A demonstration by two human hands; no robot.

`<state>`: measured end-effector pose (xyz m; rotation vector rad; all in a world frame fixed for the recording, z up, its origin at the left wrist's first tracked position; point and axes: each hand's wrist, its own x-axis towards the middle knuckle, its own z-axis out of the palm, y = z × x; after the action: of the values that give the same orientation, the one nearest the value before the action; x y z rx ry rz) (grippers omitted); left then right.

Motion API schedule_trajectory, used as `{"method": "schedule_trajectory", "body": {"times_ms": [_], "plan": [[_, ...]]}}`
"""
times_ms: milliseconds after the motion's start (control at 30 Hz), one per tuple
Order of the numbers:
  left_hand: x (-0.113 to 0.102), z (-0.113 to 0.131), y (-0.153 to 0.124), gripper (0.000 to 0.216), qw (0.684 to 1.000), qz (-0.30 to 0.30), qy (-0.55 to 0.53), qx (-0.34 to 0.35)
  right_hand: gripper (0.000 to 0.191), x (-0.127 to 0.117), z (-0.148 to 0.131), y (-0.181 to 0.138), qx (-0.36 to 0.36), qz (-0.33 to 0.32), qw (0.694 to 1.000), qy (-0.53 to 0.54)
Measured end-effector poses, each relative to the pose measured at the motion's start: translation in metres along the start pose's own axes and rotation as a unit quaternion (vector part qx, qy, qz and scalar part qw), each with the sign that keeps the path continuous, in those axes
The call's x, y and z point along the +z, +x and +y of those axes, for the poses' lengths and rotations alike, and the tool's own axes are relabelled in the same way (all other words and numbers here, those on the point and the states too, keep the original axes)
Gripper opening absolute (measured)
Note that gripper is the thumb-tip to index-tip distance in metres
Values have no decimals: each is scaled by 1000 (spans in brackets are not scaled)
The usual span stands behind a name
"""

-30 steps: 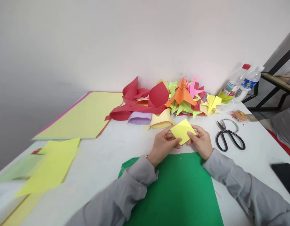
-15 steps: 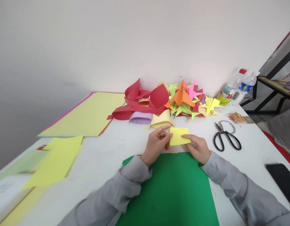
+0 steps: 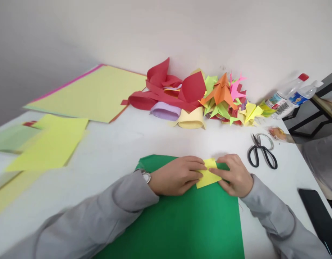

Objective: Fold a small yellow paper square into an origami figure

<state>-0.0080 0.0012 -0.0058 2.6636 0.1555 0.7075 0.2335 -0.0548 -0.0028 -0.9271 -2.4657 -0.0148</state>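
A small folded piece of yellow paper (image 3: pixel 208 176) lies tilted over the far part of a green sheet (image 3: pixel 192 223). From the left, my left hand (image 3: pixel 179 175) has its fingertips on the paper's left edge; a watch shows at that wrist. Opposite it, my right hand (image 3: pixel 234 174) grips the paper's right side, index finger stretched across its face. Both thumbs are partly hidden. The green sheet's far left corner looks crumpled or folded over.
Red paper shapes (image 3: pixel 192 90) and folded paper figures (image 3: pixel 221 91) are heaped against the wall. Scissors (image 3: pixel 263 153), a black phone-like slab (image 3: pixel 318 212) and plastic bottles (image 3: pixel 287 93) are on the right. Yellow sheets (image 3: pixel 55 144) and a large pale-yellow sheet (image 3: pixel 90 93) lie left.
Both hands have lowered the yellow paper from above the table onto the green sheet. My left hand has turned flatter, back upward. The camera view has shifted too.
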Motion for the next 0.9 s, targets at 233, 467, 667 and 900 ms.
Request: {"method": "schedule_trajectory", "body": {"times_ms": [233,467,667,900], "plan": [[-1,0,-4,19,1000,-24,-8,0,11,1,8,1,25,-9,991,128],[-3,5,-8,14,999,-29,-13,-8,9,3,6,5,72,-9,989,129],[-4,11,-8,16,1000,-27,6,-15,17,9,-2,7,165,-20,980,107],[-1,19,-4,19,998,-35,46,-19,21,12,-10,15,213,-30,975,61]]}}
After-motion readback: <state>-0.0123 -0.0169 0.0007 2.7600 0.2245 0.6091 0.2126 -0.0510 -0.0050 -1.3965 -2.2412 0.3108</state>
